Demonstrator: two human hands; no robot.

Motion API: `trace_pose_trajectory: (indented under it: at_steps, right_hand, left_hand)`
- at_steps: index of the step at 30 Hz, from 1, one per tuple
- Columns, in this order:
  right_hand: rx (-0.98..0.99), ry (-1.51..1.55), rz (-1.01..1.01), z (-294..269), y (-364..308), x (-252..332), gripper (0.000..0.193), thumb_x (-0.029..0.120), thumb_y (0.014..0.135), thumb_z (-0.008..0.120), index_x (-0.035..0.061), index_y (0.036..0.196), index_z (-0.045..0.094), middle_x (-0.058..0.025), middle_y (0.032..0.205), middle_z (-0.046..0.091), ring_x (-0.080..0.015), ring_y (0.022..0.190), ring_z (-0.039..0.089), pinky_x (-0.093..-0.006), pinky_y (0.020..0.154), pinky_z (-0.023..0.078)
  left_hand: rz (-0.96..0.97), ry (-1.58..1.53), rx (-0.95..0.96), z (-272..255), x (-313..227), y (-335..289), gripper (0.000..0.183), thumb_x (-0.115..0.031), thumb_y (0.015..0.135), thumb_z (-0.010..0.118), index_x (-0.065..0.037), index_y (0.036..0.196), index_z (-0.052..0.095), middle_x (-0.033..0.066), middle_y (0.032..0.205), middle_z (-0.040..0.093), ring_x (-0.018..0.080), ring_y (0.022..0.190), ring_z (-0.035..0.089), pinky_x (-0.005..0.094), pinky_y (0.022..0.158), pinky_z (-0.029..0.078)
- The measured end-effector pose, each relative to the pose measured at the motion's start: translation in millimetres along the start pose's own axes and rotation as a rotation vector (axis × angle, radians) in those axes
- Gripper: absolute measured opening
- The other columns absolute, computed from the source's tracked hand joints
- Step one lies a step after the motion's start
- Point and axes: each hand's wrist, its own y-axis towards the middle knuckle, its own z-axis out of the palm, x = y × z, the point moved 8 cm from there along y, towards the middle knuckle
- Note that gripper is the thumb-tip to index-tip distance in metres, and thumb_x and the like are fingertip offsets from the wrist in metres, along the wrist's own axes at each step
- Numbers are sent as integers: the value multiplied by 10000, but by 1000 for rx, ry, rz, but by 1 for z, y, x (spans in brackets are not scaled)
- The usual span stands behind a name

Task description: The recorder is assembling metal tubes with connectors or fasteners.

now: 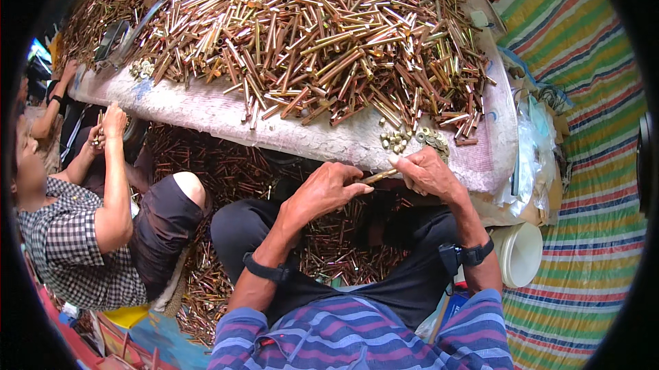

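Evidently, brass-coloured rod held crosswise at near edge of surface, toward right corner. Long axis: left to right, right end angled away from me. My left hand pinches left end; my right hand appears clamped on other. Both ends covered by fingers; right fingertips' hidden side unclear.

blue shirt with wavy purple and pale stripes, dark trousers, black forearm bands
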Motion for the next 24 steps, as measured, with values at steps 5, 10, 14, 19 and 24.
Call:
trace_pose_trajectory:
  at_steps: [5,10,14,19,24]
  right_hand:
    - [64,-219,-112,-1,19,41,416,318,1002,617,-12,755,674,-44,583,590,-100,523,563,-294,493,448]
    - [-602,-638,-719,-18,40,133,107,137,902,694,33,917,711,-97,899,681,-260,770,664,-374,686,526]
    - [-751,-938,-889,-4,76,164,114,72,821,649,73,911,719,-95,1037,638,-274,982,598,-403,842,492]
    - [-749,-1163,-883,7,96,173,132,114,752,656,77,856,728,-84,1064,599,-263,1054,529,-411,914,440]
    - [-701,-1326,-841,14,110,175,106,140,726,669,70,781,726,-99,1025,594,-262,1039,518,-400,887,426]
  left_hand:
    - [2,143,-82,-6,5,-3,412,-356,939,684,21,1101,714,178,726,678,312,675,675,417,671,517]
    - [8,163,-128,-9,6,0,329,-303,942,666,7,1040,716,226,811,683,404,799,659,458,746,512]
    - [-12,147,-133,-10,10,1,283,-258,942,658,5,1029,714,241,846,680,413,829,660,467,757,512]
    - [-18,140,-146,-9,16,2,261,-230,936,658,12,1019,710,243,852,680,417,831,658,468,757,514]
    - [-29,154,-139,-8,15,3,255,-222,935,655,19,997,709,249,850,679,432,827,652,474,754,515]
